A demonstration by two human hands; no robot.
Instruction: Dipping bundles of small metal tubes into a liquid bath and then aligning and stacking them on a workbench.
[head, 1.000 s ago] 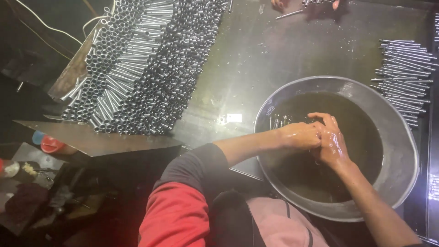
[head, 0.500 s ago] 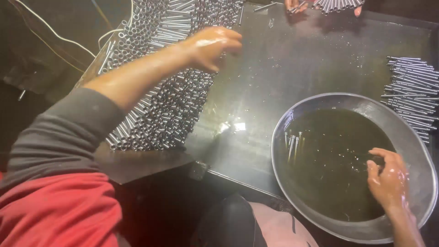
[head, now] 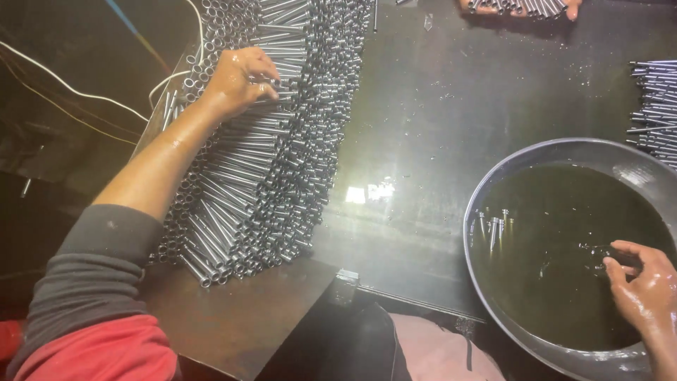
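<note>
My left hand (head: pixel 240 81) rests on top of a big stack of thin metal tubes (head: pixel 282 141) at the left of the dark wet table, its fingers curled around a few tubes. My right hand (head: pixel 645 286) hovers in the round metal basin (head: pixel 493 176) at the lower right, wet, fingers loosely apart just over the dark liquid (head: pixel 564 240). A few short tubes (head: pixel 491 227) stand in the liquid near the basin's left wall.
A second pile of tubes (head: pixel 656 106) lies at the right edge behind the basin. Another person's hands (head: pixel 518 7) hold tubes at the top edge. White cables (head: pixel 84 92) run along the left. The table's wet surface (head: pixel 437 120) lies between stack and basin.
My left hand left the basin and reached across to the tube stack, settling lower on it. My right hand stayed in the basin, near its right side.
</note>
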